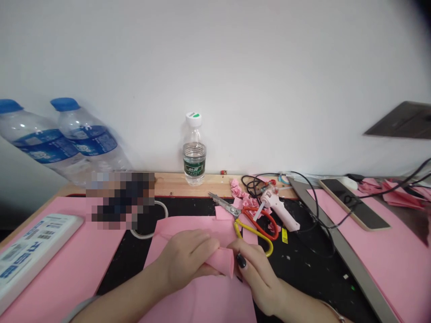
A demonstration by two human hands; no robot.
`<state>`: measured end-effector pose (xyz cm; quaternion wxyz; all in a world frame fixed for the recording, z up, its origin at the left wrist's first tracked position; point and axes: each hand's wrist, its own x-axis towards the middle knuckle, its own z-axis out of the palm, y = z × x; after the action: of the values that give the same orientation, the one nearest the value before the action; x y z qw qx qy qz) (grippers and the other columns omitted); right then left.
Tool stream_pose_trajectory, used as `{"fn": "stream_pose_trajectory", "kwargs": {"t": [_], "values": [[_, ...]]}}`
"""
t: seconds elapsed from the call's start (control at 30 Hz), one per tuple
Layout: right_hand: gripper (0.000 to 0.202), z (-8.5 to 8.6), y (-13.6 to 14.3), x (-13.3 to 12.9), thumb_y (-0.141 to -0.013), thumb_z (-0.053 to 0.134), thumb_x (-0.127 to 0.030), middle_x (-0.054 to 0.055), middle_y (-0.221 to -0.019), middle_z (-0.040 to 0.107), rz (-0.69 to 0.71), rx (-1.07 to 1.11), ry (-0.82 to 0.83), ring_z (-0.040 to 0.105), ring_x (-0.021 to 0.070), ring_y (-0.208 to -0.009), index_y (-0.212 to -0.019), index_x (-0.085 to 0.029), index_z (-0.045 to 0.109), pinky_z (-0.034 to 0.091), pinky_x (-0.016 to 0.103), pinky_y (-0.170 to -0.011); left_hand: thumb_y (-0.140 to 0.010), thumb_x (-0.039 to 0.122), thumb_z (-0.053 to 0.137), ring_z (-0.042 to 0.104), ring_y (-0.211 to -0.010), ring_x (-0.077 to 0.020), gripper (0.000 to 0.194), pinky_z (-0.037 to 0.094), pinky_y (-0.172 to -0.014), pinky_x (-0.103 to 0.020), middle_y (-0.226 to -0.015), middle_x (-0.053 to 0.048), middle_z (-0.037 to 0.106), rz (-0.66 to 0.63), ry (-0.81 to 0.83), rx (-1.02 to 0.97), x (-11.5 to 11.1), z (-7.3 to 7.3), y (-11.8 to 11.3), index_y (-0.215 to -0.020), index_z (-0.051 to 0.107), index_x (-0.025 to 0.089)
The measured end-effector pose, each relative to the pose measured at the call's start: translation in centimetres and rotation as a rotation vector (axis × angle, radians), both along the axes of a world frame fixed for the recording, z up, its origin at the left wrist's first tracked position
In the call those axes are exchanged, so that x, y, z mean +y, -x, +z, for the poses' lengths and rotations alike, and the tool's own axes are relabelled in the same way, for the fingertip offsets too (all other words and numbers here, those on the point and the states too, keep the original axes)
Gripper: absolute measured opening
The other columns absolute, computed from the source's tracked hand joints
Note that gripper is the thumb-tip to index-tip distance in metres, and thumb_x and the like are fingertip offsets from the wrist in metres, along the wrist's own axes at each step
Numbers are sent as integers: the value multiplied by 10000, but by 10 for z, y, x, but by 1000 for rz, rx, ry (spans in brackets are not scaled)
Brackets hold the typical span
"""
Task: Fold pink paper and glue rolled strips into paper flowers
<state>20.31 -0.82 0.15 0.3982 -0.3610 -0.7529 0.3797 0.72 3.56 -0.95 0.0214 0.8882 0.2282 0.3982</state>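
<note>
A sheet of pink paper (pixel 220 261) is curled over into a rolled or folded flap, its open end facing right. My left hand (pixel 188 255) is closed round this curl, its fingers over the top. At the open end my right hand (pixel 257 273) pinches the paper's edge with bent fingers; its thumb has a dark nail. Exactly where the right fingertips touch is partly hidden. More pink paper (pixel 215 300) lies flat beneath both hands. Scissors (pixel 237 213) with one red and one yellow handle lie open just beyond the right hand.
Behind the scissors are a white hot glue gun (pixel 278 208) and crumpled pink paper pieces (pixel 235 188). A small water bottle (pixel 194 154) stands by the wall. Two large bottles (pixel 90 139) lean at left, near a white box (pixel 37 255). A phone (pixel 353 204) and cables lie right.
</note>
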Motion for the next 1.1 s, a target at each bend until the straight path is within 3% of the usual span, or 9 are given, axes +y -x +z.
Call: {"fn": "stream_pose_trajectory", "kwargs": {"t": [0.27,0.4,0.47,0.6,0.8,0.9,1.0,1.1], "values": [[286,1,1,1,-973,277,-338,-22,-636,440,38,5,-48,415,115,-538,-812,-199,469,331,241,-521,-979,382,385,499,-518,-136,319,388,-477,-247,-605,-10,565,-24,13,-6,-1,-3,1,-831,536,144],[230,-5,4,-1,-884,438,-398,-46,-606,363,49,-7,13,349,102,-500,-756,-208,414,264,237,-465,-985,381,363,472,-485,-135,344,346,-450,-255,-566,15,526,3,-31,63,-4,0,-2,-764,513,165],[206,-9,6,-2,-838,505,-329,-59,-595,336,6,-63,39,325,91,-487,-729,-214,374,233,233,-454,-996,376,325,482,-476,-137,366,349,-446,-260,-560,20,528,-4,-57,96,-6,0,-5,-758,512,169],[240,-12,6,0,-884,426,-198,-65,-569,308,-77,-171,25,301,82,-475,-673,-216,314,218,235,-460,-986,417,341,575,-519,-150,352,420,-469,-267,-628,7,609,13,-17,156,-5,-4,-8,-856,542,159],[325,-11,-2,9,-955,366,-258,-48,-574,340,-267,-63,14,317,102,-511,-636,-210,333,250,248,-484,-983,457,311,696,-730,-193,408,534,-603,-292,-880,-69,722,136,54,196,10,-14,6,-1016,556,132],[339,-12,-5,11,-962,369,-337,-37,-594,379,-252,46,76,345,109,-522,-650,-206,389,278,245,-483,-995,439,254,682,-661,-196,454,515,-541,-291,-777,-55,710,148,95,226,15,-12,11,-895,588,148],[305,-14,-6,11,-838,565,-501,-29,-673,446,-181,186,134,406,123,-565,-783,-215,475,336,234,-482,-997,432,243,641,-584,-184,476,468,-475,-273,-680,-38,668,127,114,211,13,-8,12,-812,586,157],[582,-11,-4,11,-556,819,-502,10,-860,559,-128,203,146,537,167,-717,-980,-227,531,455,256,-579,-996,433,257,607,-554,-159,459,441,-466,-255,-674,-26,648,83,125,174,9,-7,10,-830,581,154]]}}
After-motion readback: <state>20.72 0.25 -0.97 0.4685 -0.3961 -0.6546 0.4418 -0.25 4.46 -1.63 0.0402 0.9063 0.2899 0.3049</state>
